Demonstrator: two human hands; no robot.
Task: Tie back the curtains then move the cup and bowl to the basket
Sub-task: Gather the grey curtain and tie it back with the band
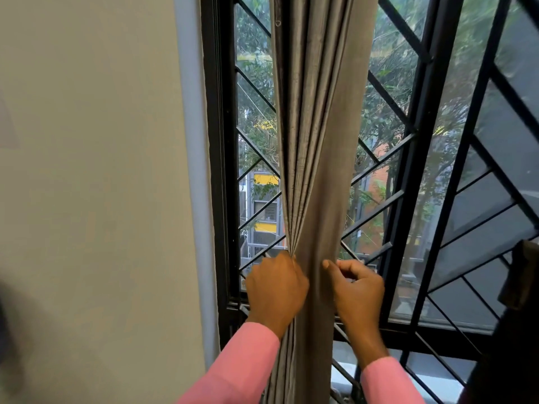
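A grey curtain (316,135) hangs bunched into narrow folds in front of the window. My left hand (275,290) grips the gathered folds from the left at about waist height. My right hand (357,287) is at the curtain's right edge with curled fingers, its thumb against the cloth; whether it pinches a tie or the cloth itself I cannot tell. Both sleeves are pink. No cup, bowl or basket is in view.
A black window frame with a diagonal metal grille (408,158) stands behind the curtain. A plain pale wall (96,170) fills the left. A dark cloth shape (519,275) hangs at the right edge. Trees and buildings show outside.
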